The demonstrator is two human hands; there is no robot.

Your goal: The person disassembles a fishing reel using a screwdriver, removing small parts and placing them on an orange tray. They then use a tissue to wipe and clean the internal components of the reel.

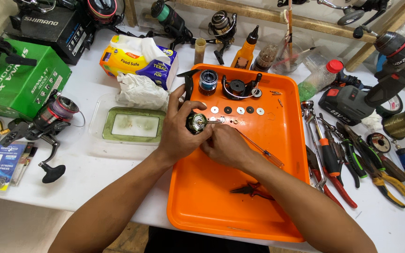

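Observation:
My left hand [180,131] grips a black fishing reel body [196,122] over the left side of an orange tray [221,201]; the round metal end of the reel faces right. My right hand [226,146] is closed around a thin screwdriver [264,152], with its fingers at the reel's metal end. A row of small washers and discs [237,110] lies on the tray just beyond the hands. Farther back on the tray sit a blue-lined spool [208,82] and a black rotor with a wire bail [238,87].
Red-handled pliers [251,189] lie on the tray near my right forearm. Pliers, cutters and wrenches [352,161] lie right of the tray. On the left sit a clear lidded container [132,125], crumpled tissue [140,91], a spinning reel [48,124] and a green box [19,79].

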